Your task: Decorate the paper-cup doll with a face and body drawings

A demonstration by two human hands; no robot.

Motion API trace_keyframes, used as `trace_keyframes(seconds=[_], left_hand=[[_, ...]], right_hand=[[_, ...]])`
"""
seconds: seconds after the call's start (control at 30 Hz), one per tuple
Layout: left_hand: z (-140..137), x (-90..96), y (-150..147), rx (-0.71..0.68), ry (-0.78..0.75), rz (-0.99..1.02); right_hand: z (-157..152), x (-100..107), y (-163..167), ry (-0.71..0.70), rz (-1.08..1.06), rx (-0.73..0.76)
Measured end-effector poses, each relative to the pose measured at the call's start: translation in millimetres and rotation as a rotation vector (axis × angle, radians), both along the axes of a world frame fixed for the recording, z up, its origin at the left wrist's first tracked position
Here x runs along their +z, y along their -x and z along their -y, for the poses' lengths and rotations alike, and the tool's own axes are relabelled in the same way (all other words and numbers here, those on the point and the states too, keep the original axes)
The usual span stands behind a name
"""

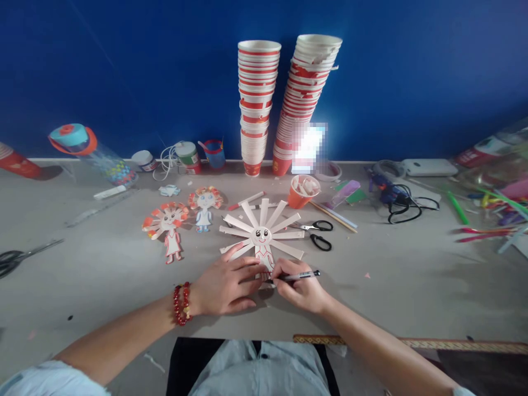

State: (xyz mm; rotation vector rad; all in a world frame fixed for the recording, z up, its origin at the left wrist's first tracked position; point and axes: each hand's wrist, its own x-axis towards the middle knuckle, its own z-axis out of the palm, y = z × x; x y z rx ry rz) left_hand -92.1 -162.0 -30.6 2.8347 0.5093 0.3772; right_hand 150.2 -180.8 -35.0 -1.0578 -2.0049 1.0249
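Observation:
A white paper doll [261,236] with long strips fanned round its head lies on the table in front of me. Its face is drawn on, and red lines mark its dress. My left hand [229,280] lies flat over the doll's left side, fingers spread, pressing on the paper. Pinched in my right hand [301,289] is a pen [303,275] with a black cap end. The pen's tip is at the lower part of the doll's body; the exact contact is partly hidden by my fingers.
Two finished-looking paper dolls [172,242] lie to the left. Black-handled scissors [319,226] and an orange paper cup [304,192] of scraps are beyond the doll. Tall paper cup stacks [259,82] stand against the blue wall. Other scissors [25,258] lie far left.

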Motion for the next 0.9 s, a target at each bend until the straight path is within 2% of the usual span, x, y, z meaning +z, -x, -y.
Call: trace_keyframes(seconds=[0.9], left_hand=[[-0.5,-1.5,1.0,-0.003,0.017,0.004]], right_hand=[[-0.4,-0.1,2.2,-0.016,0.033,-0.068]])
